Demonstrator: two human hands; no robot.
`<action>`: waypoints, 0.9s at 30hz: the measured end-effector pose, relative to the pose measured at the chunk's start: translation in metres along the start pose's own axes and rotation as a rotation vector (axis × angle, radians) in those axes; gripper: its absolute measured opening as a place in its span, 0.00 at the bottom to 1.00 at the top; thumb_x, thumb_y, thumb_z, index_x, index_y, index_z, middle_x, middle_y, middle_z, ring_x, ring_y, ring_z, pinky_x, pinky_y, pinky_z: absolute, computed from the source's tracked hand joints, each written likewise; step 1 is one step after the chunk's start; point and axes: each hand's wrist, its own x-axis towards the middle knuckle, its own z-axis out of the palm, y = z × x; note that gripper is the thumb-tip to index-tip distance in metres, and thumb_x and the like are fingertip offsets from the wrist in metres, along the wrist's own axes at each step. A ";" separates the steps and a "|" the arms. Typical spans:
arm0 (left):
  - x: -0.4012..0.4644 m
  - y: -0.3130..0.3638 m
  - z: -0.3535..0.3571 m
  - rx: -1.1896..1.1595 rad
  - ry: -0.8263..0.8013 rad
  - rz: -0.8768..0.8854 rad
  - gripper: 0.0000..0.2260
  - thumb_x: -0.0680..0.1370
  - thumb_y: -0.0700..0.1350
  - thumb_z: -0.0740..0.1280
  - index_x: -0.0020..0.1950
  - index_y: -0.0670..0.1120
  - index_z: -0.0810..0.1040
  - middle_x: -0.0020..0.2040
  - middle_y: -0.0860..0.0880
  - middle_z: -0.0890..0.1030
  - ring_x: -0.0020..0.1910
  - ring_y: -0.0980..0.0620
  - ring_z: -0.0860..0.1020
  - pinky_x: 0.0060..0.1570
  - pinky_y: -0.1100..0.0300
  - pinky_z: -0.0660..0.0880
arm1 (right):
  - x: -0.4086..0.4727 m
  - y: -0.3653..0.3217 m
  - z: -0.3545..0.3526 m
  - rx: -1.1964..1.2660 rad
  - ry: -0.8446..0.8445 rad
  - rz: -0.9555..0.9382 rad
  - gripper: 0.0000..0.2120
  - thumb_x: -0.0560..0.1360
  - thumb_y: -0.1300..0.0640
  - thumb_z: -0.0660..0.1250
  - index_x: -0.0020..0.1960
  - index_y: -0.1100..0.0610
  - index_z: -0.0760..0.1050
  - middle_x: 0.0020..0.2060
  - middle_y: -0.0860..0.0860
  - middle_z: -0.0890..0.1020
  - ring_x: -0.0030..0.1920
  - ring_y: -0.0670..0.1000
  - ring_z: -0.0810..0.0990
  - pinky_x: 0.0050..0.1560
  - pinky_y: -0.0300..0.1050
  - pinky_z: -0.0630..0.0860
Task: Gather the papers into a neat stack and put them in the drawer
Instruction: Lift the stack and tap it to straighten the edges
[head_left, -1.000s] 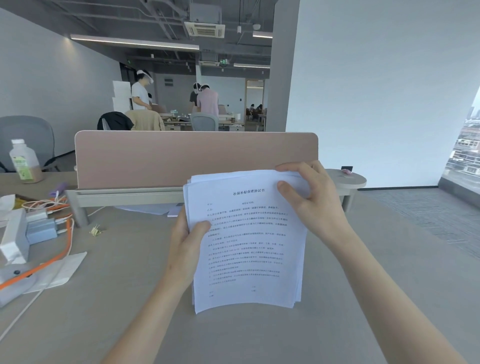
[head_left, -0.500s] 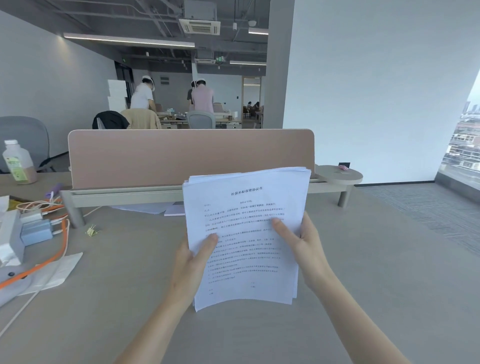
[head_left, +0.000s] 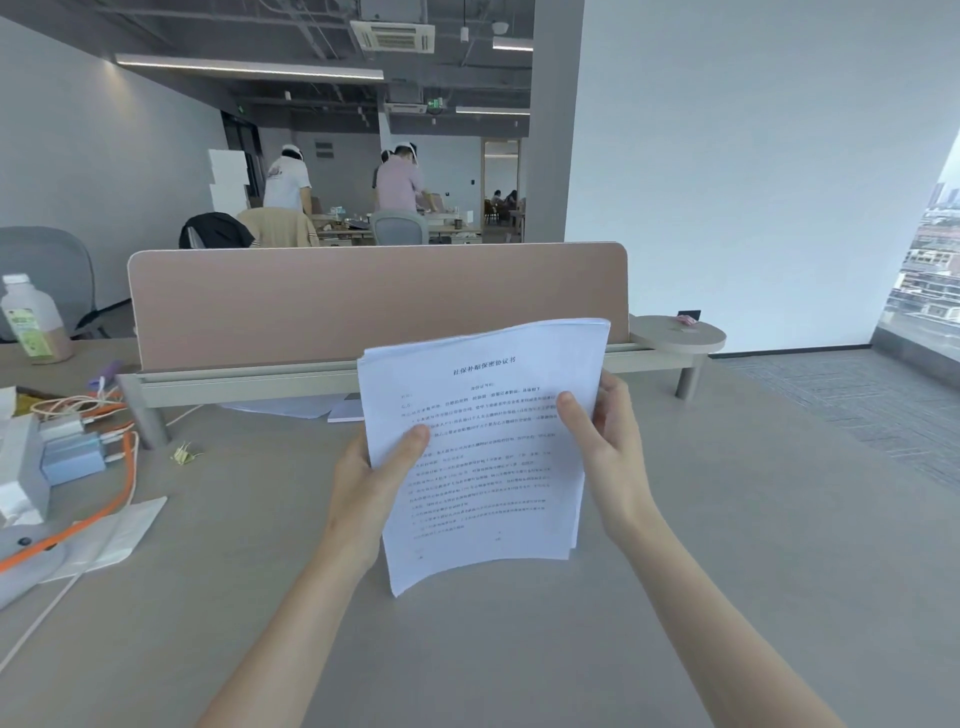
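I hold a stack of white printed papers (head_left: 488, 441) upright over the grey desk (head_left: 675, 545), tilted slightly, its lower left corner close to the desk top. My left hand (head_left: 374, 478) grips the stack's left edge, thumb on the front sheet. My right hand (head_left: 608, 447) grips the right edge, thumb pressed on the front. More loose white sheets (head_left: 311, 408) lie flat under the partition shelf behind the stack. No drawer is in view.
A pink partition screen (head_left: 374, 301) stands across the desk behind the papers. At the left lie chargers (head_left: 72, 452), an orange cable (head_left: 104, 514), a white envelope (head_left: 119, 530) and a bottle (head_left: 31, 327). People stand at far desks.
My right hand slid from the stack's top right corner down to its right edge and now holds it at mid height. The stack has tilted a little and its edges look more even.
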 end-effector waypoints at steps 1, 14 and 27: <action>-0.001 -0.004 0.000 0.017 -0.013 -0.028 0.04 0.76 0.45 0.72 0.47 0.53 0.85 0.46 0.55 0.88 0.48 0.54 0.86 0.45 0.56 0.78 | -0.002 0.004 0.000 -0.010 -0.013 0.018 0.16 0.77 0.46 0.68 0.61 0.50 0.72 0.53 0.42 0.81 0.53 0.43 0.81 0.55 0.47 0.76; -0.001 -0.018 0.012 0.072 -0.023 -0.049 0.06 0.72 0.49 0.76 0.42 0.63 0.86 0.45 0.59 0.87 0.48 0.58 0.85 0.47 0.58 0.79 | -0.003 0.023 0.004 -0.053 0.012 0.062 0.09 0.83 0.53 0.61 0.60 0.55 0.70 0.45 0.30 0.81 0.48 0.34 0.79 0.52 0.43 0.74; 0.004 -0.040 0.009 0.123 0.083 -0.069 0.01 0.73 0.50 0.75 0.43 0.54 0.84 0.39 0.61 0.87 0.42 0.62 0.85 0.40 0.64 0.79 | -0.006 0.055 0.005 -0.060 -0.034 0.105 0.07 0.83 0.53 0.62 0.59 0.46 0.74 0.58 0.43 0.83 0.62 0.46 0.80 0.66 0.58 0.75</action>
